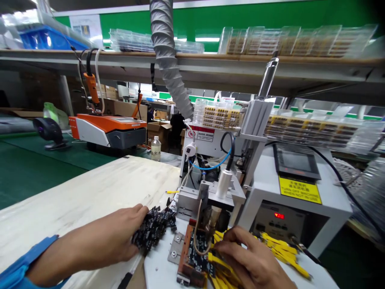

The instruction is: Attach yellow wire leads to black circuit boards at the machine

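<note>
My left hand (111, 237), with a blue cuff at the wrist, curls its thumb and fingers round a clump of small black circuit-board-like parts (155, 228) at the edge of the white machine base. At the lower right, my right hand (252, 259) has its fingertips pinched at a yellow strip (218, 237) beside the machine's head; the exact grip is partly hidden. Just left of those fingertips is a copper-brown fixture (185, 259) with dark boards (195, 255) in it. A metal nozzle (213, 218) and a looped thin tube come down over it. More yellow strips (222, 271) lie under my right hand.
Further yellow strips (282, 253) lie on the base to the right, before a control box (276, 224) with a red display. A pale board (120, 180) covers the left bench. Behind stand a bottle (155, 149), an orange machine (110, 130) and a grey duct (165, 44).
</note>
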### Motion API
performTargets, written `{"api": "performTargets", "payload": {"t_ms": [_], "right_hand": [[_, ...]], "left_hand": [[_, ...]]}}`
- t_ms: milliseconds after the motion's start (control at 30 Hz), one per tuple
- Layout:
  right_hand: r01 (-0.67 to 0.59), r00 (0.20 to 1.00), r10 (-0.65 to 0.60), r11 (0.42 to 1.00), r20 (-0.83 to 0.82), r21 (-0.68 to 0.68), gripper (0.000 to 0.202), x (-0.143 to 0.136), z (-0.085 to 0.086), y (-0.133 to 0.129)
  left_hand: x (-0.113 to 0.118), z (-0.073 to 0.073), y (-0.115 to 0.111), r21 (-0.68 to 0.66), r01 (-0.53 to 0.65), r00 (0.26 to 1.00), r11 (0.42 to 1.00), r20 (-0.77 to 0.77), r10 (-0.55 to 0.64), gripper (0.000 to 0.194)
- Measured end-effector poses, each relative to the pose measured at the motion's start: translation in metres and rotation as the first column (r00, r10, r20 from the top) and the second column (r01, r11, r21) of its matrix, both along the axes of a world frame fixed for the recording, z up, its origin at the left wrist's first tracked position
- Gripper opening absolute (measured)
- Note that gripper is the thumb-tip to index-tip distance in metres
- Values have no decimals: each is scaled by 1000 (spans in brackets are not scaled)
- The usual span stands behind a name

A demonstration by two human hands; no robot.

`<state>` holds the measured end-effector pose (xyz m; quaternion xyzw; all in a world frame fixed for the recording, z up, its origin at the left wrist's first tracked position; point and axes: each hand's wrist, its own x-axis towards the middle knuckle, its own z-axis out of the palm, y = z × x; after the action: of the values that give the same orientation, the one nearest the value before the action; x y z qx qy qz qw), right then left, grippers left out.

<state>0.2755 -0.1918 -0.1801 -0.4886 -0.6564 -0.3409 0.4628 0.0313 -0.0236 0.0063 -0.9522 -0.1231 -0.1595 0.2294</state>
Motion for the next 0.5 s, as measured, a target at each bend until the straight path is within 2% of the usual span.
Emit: {"api": "performTargets", "payload": {"t_ms": [100, 200, 367, 500], "right_hand": [[-4, 1000, 4, 1000, 12, 1, 33, 0, 0, 0], [1, 1000, -2, 1000, 15, 24, 33, -1, 0, 0], [-14, 999, 16, 999, -28, 51, 30, -4, 2, 0], [-107, 983, 111, 994, -148, 31, 25, -9, 7, -1]], "left_hand": [[1, -2, 1, 28, -24, 997, 999, -74, 27, 53], [2, 0, -3, 45, -14, 997, 999, -81, 17, 55], [3, 7, -10, 46, -140, 985, 989, -98, 144, 60], [4, 9, -6, -9, -198, 974, 980, -116, 196, 63]]}}
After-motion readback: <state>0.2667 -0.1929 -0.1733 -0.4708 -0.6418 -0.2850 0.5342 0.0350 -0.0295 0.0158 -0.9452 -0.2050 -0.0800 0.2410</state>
